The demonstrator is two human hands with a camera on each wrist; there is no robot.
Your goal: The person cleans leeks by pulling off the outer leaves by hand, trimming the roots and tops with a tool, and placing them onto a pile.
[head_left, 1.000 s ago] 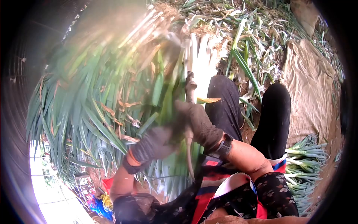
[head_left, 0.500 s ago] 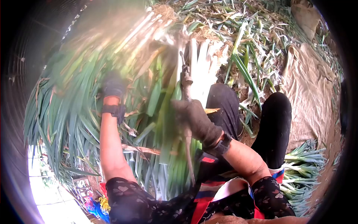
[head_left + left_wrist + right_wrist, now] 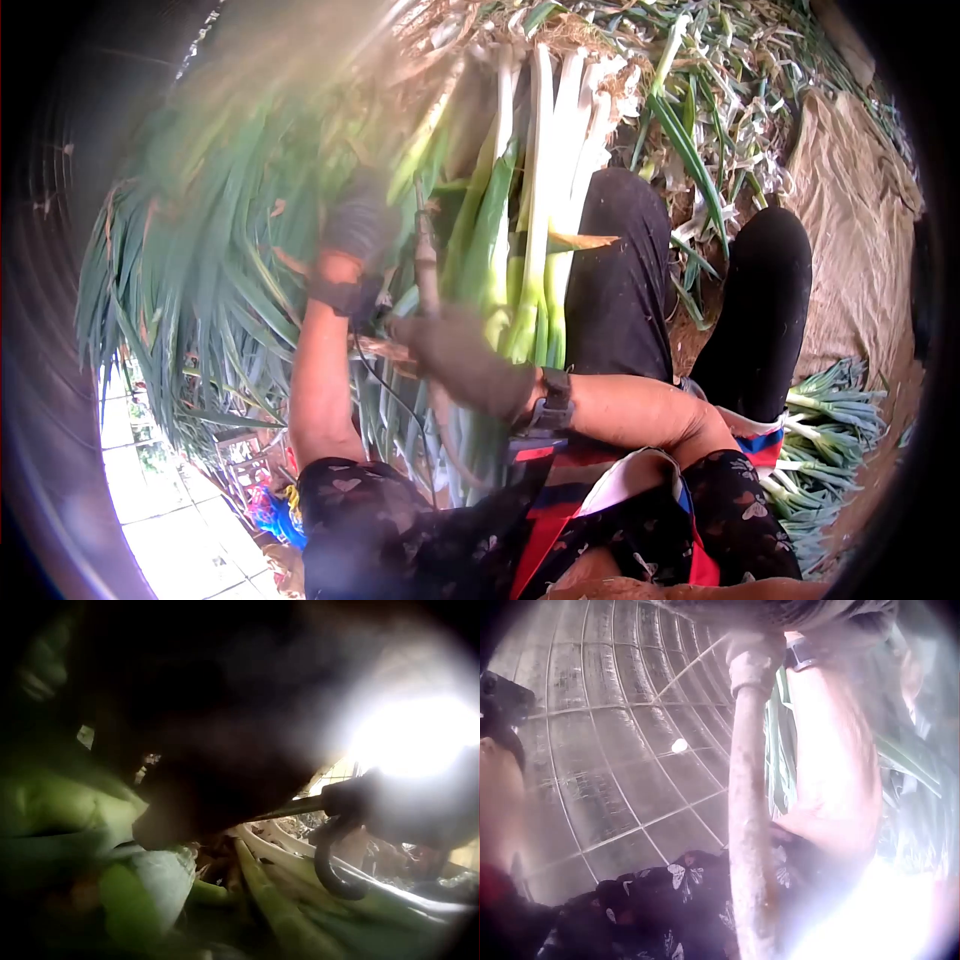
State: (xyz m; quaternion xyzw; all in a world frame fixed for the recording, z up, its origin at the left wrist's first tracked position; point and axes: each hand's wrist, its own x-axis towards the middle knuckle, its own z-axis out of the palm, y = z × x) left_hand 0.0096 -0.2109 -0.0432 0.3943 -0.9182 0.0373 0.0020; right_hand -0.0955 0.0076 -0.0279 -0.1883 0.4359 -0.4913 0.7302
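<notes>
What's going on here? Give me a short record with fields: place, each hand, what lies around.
Place: ground strewn with green leaves and trimmings
Left hand: gloved, reaching into the big bundle of leeks on the lap
Right hand: gloved, grips a thin stick-like tool held against the bundle
Around: a second pile of leeks by the knee, a tan cloth on the ground

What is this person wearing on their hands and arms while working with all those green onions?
Both hands wear dark, dirt-stained work gloves: the left hand and the right hand. Each wrist carries a black strap with a small camera unit, and a thin black cable trails from the left one. The forearms are bare; dark sleeves with a pale butterfly print are pushed up near the elbows.
</notes>
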